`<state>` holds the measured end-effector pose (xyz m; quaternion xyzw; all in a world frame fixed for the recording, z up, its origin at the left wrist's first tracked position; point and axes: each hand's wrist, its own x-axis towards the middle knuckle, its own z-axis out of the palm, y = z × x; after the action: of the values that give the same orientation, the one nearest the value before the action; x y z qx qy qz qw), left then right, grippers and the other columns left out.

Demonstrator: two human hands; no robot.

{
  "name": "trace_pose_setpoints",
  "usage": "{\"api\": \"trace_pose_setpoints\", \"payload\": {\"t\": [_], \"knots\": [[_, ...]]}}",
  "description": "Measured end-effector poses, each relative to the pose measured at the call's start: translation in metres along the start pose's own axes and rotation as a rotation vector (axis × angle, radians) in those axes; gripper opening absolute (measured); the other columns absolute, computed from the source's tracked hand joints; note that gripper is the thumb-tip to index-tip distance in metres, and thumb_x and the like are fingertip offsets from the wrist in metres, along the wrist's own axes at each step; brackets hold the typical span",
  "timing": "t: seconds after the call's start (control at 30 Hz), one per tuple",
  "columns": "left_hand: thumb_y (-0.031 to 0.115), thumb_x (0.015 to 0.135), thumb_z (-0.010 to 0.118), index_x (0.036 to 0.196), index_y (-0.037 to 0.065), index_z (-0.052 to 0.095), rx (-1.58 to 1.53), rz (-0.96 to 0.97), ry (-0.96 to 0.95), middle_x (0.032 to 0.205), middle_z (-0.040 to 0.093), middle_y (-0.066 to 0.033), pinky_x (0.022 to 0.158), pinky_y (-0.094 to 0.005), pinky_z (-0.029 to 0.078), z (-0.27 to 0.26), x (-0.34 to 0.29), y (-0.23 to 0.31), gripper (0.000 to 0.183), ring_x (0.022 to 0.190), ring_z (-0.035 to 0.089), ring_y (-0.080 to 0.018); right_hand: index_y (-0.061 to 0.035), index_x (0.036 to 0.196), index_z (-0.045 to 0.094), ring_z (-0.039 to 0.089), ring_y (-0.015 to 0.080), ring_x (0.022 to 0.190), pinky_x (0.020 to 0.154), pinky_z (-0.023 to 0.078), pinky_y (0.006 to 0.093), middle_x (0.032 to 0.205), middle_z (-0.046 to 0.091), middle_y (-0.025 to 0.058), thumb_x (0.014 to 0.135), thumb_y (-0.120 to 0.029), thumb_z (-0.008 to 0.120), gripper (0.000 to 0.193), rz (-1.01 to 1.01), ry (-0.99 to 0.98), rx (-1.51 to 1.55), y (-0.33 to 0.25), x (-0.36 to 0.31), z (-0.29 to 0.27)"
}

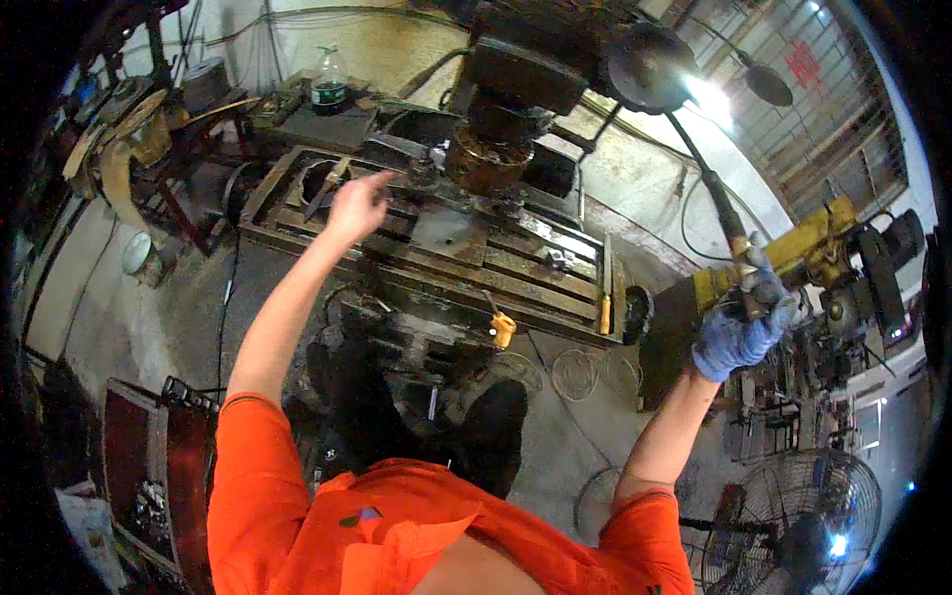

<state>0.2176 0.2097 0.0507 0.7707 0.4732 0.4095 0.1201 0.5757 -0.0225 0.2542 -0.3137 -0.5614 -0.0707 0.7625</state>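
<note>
My bare left hand (360, 206) is over the left part of a slotted machine table (516, 273), its index finger stretched toward the middle and the other fingers partly curled. I see nothing in it. Beside it, a brush-like tool with a light handle (338, 169) lies across a round dish. Just right of the fingertip stands a rusty round machine head (488, 159) above a flat metal block (446, 230). Far to the right, my gloved right hand (742, 322) is wrapped round the lower end of a dark rod (724, 203), which runs up toward a round lamp shade (650, 69).
A yellow-handled tool (503, 329) rests at the table's front edge; a yellow-handled file (606, 312) lies at its right end. A clear bottle (329, 81) stands behind on the left. A caged fan (803, 526) is at lower right, and coiled cable (575, 375) lies on the floor.
</note>
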Motion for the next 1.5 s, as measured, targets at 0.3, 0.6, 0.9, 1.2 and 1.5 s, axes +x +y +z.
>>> {"api": "trace_pose_setpoints", "payload": {"t": [0.3,0.6,0.9,1.2,1.5], "knots": [[0.030,0.075,0.061,0.114,0.009,0.051,0.633,-0.047,-0.123,0.083,0.060,-0.0154,0.068,-0.0395,0.045,-0.072,-0.045,-0.047,0.045,0.077,0.059,-0.0304,-0.0011,0.069,0.051,0.052,0.0228,0.075,0.080,0.037,0.0374,0.073,0.056,0.0131,0.090,-0.040,0.032,0.048,-0.080,0.066,-0.059,0.002,-0.006,0.008],[0.017,0.087,0.047,0.106,-0.003,0.055,-0.426,-0.325,-0.007,0.061,0.055,-0.0055,0.043,-0.0271,0.042,-0.031,-0.047,-0.015,0.029,0.047,0.052,-0.0107,0.0041,0.080,0.059,0.053,0.0288,0.091,0.092,0.031,0.0421,0.083,0.060,0.0163,0.088,-0.041,0.036,0.051,0.039,0.095,0.114,0.006,0.002,-0.005],[0.018,0.084,0.049,0.100,-0.004,0.058,-0.297,-0.134,0.191,0.074,0.061,-0.0203,0.063,-0.0377,0.047,0.092,-0.007,0.018,0.029,0.064,0.060,-0.0315,-0.0009,0.068,0.055,0.052,0.0348,0.098,0.100,0.026,0.0492,0.083,0.061,0.0197,0.089,-0.038,0.038,0.046,0.066,0.153,0.042,0.003,-0.004,0.004],[0.016,0.082,0.049,0.098,-0.003,0.059,-0.352,-0.281,0.051,0.086,0.060,-0.0233,0.073,-0.0391,0.046,0.100,-0.013,0.035,0.027,0.084,0.058,-0.0358,-0.0040,0.061,0.042,0.053,0.0286,0.084,0.101,0.025,0.0510,0.070,0.054,0.0120,0.091,-0.031,0.033,0.041,0.111,0.181,0.084,0.001,-0.017,0.007],[0.013,0.087,0.044,0.110,-0.004,0.053,-0.451,-0.305,-0.089,0.056,0.056,-0.0095,0.039,-0.0287,0.040,0.081,-0.025,0.043,0.031,0.039,0.051,-0.0140,0.0009,0.074,0.057,0.051,0.0210,0.079,0.097,0.028,0.0434,0.069,0.054,0.0086,0.088,-0.047,0.033,0.055,0.132,0.163,0.096,0.012,-0.032,0.003]]}}
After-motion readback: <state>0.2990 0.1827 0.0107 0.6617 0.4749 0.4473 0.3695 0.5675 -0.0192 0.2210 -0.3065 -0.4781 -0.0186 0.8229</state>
